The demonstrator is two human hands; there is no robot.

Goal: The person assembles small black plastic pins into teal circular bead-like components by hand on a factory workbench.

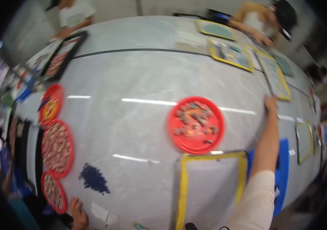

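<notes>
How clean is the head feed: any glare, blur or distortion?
Head view: white glare streaks cross the grey tabletop; blur softens the right hand and the pieces in the central red tray; the dark seam bows; the corners go black.

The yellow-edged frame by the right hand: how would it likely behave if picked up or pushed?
The frame is probably stiff, as its long sides look fairly straight. Pushed by the right hand, it would likely slide rather than tip, since it lies flat on a smooth, glossy table. It may be light for its size, as it looks thin.
</notes>
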